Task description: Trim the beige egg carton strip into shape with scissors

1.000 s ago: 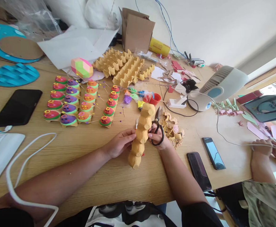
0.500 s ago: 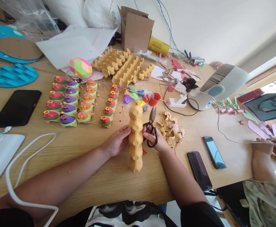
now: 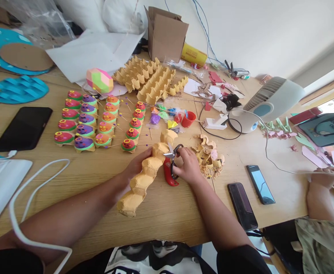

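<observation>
Egg-carton strip [image 3: 144,179] slants lower-left to upper-right, left hand [image 3: 138,166] fingers closed around it; right hand [image 3: 187,170] fingers clamp scissors [image 3: 172,156] at its right edge.

Bumpy tan carton strip [image 3: 144,175] was tilted, running 7 to 1 o'clock; scissors [image 3: 172,154] bit its upper right edge.

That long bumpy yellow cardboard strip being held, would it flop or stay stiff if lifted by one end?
Probably fairly stiff: the egg-carton strip runs straight past the left hand without drooping. Likely light, being thin moulded pulp. Perhaps easily torn, judging by the cut scraps nearby.
</observation>
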Tool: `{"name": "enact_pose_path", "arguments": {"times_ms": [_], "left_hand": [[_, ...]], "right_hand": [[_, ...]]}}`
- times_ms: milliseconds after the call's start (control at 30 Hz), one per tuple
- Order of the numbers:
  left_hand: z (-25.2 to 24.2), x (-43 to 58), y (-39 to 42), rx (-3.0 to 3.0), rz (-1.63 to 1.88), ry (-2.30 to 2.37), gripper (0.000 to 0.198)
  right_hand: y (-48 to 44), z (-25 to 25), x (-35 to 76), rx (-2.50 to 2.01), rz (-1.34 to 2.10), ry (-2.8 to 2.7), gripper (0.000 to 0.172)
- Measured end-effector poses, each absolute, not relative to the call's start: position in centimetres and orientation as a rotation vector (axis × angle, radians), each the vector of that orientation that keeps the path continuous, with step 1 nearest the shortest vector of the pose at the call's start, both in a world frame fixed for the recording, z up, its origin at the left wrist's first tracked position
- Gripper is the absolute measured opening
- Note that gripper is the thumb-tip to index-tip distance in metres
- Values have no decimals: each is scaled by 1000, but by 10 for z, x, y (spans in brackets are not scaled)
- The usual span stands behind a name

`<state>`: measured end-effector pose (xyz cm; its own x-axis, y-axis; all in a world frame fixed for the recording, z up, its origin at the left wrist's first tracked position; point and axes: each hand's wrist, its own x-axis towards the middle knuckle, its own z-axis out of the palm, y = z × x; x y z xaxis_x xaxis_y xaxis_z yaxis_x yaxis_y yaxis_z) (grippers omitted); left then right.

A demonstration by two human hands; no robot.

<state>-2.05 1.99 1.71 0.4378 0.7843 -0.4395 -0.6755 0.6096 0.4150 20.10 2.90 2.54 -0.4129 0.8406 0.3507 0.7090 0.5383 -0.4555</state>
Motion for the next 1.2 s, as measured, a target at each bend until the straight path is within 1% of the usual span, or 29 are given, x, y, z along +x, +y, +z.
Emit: {"name": "enact_pose_path", "arguments": {"times_ms": [67, 167, 300, 433, 700, 867, 967, 1200], "left_hand": [[17, -21, 21, 168, 909, 642, 15], [22, -21, 21, 137, 914, 640, 19], [27, -21, 20, 72, 970, 655, 17], [29, -20, 22, 23, 956, 692, 21], [12, -24, 25, 153, 913, 617, 29], [14, -24, 25, 16, 954, 601, 17], [23, -22, 24, -43, 962, 596, 17], [31, -19, 22, -64, 960, 599, 19]], "right_hand": [[30, 27, 201, -1261, 287, -2239, 26], [31, 28, 201, -1268, 289, -2261, 28], [31, 29, 200, -1298, 312, -2277, 27], [31, 28, 199, -1320, 330, -2277, 27], [31, 28, 200, -1342, 334, -2277, 24], [33, 25, 202, -1375, 335, -2309, 19], [35, 24, 203, -1389, 323, -2318, 14], [35, 26, 205, -1396, 200, -2333, 14]]}}
